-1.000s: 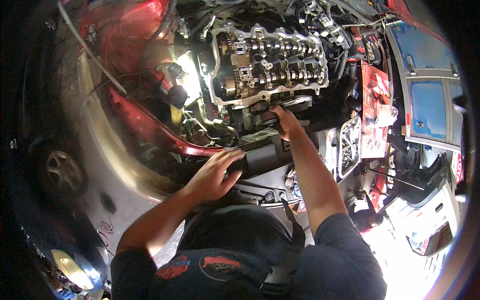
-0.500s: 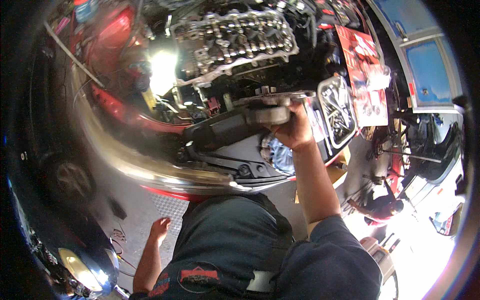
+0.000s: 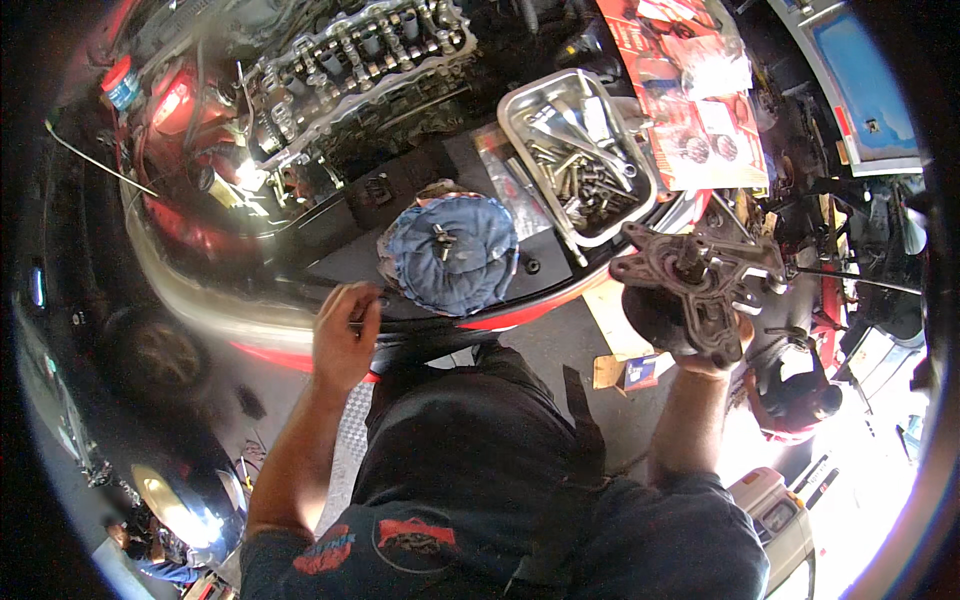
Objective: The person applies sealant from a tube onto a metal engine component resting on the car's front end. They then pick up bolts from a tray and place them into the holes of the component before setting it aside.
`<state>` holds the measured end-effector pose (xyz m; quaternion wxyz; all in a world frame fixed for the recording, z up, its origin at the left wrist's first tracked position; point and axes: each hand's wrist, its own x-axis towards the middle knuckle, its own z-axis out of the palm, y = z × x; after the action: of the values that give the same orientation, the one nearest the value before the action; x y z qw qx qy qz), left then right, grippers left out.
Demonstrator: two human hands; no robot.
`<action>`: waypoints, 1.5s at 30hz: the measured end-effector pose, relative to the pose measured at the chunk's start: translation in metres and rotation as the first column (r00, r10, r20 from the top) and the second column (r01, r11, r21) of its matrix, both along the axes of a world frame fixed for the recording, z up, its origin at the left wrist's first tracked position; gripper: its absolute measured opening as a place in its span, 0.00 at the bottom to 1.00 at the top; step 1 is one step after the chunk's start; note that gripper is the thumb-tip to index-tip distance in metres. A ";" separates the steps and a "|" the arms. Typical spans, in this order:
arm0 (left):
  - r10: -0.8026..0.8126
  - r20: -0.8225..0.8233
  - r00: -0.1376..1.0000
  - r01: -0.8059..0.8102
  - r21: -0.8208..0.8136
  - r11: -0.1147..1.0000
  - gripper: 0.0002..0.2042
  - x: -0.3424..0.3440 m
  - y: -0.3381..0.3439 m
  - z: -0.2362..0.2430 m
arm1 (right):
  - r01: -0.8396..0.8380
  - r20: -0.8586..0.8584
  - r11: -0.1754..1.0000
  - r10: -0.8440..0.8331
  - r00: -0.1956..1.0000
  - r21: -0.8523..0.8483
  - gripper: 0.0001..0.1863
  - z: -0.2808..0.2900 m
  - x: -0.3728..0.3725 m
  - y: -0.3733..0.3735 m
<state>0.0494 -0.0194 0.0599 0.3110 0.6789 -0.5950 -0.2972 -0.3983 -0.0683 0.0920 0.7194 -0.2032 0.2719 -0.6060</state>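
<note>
My right hand (image 3: 712,362) grips a cast-metal engine part (image 3: 692,265) from below, off to the right of the car's front edge. The part has several arms with bolt holes, a stub in the middle and a round black piece behind. My left hand (image 3: 345,335) is raised by the front edge, fingers curled together; a small dark thing may be at the fingertips, too small to name. Just beyond it, a bunched blue cloth (image 3: 470,265) lies on the black front panel, with small metal bolts (image 3: 443,241) on top.
An open engine (image 3: 350,75) with exposed camshafts lies beyond. A metal tray (image 3: 645,180) of bolts and sockets stands right of the cloth, beside red packaging (image 3: 690,130). A work light (image 3: 250,175) glows at left. Another person (image 3: 800,400) crouches at right.
My right hand has carried the engine part from over the front panel out to the right. My left hand has risen from beside my body to the car's edge. The view has shifted.
</note>
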 end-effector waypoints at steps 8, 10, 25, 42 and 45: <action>-0.042 0.616 0.787 0.133 -0.104 0.986 0.22 -0.087 -0.075 -0.045 | 0.176 -0.045 0.984 -0.175 0.984 0.033 0.36 -0.008 -0.026 0.022; -0.092 0.599 0.795 0.175 -0.081 0.981 0.22 -0.091 -0.083 -0.055 | 0.114 -0.001 0.993 -0.114 0.994 0.010 0.35 -0.008 -0.021 0.026; 0.256 -0.918 0.302 -0.129 0.226 0.965 0.09 -0.003 -0.077 -0.067 | -0.226 0.020 0.973 0.225 0.974 0.039 0.41 -0.015 0.039 0.063; 0.593 -0.302 0.746 -0.597 0.089 0.797 0.15 0.283 -0.043 0.014 | -0.157 0.032 0.981 0.155 0.987 0.112 0.42 -0.027 0.144 0.155; 0.498 0.550 0.671 -0.431 -0.257 0.865 0.17 0.323 -0.091 0.034 | -0.143 0.022 0.981 0.142 0.990 0.131 0.40 -0.026 0.131 0.125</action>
<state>0.3722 -0.1102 0.0942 0.2072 0.8485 -0.4840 0.0539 -0.2677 0.0569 0.0655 0.7746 -0.1703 0.2916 -0.5348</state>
